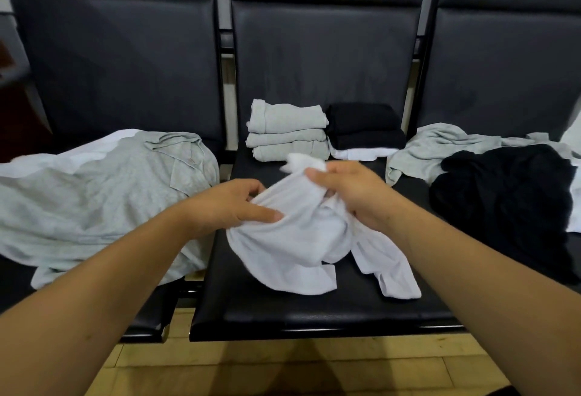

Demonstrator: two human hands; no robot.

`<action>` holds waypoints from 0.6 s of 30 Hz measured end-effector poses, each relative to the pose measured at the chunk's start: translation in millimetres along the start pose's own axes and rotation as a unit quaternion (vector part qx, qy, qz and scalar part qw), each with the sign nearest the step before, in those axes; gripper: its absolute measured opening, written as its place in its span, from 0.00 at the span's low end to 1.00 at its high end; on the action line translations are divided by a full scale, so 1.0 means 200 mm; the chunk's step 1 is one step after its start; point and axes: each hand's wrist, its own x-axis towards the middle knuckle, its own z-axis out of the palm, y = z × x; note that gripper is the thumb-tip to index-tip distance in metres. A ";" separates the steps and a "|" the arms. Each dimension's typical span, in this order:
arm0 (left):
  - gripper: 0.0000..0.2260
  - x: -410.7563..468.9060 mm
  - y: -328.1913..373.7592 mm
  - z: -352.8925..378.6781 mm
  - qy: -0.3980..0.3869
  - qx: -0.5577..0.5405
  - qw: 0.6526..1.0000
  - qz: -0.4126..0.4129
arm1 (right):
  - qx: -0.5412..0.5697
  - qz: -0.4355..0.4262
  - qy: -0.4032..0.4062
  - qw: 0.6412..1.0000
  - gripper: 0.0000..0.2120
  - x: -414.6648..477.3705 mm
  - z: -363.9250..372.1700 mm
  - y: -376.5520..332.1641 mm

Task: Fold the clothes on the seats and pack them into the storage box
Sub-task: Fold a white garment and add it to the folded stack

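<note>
Soft white cloth garment (295, 238) on glossy black leather-look seat (283, 310).

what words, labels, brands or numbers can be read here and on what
None. The white garment held by the left hand and right hand, the folded grey stack, the folded black stack, the loose grey shirt, the loose black garment and the seat backs show no legible print, tag or number.

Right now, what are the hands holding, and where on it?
Both hands grip the white shirt at its bunched upper part: left hand on its left side, right hand at the top.
</note>
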 end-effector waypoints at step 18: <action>0.05 -0.05 0.70 -0.57 0.283 0.303 0.902 0.123 | 0.106 -0.226 0.231 0.940 0.05 0.01 -0.53 -0.86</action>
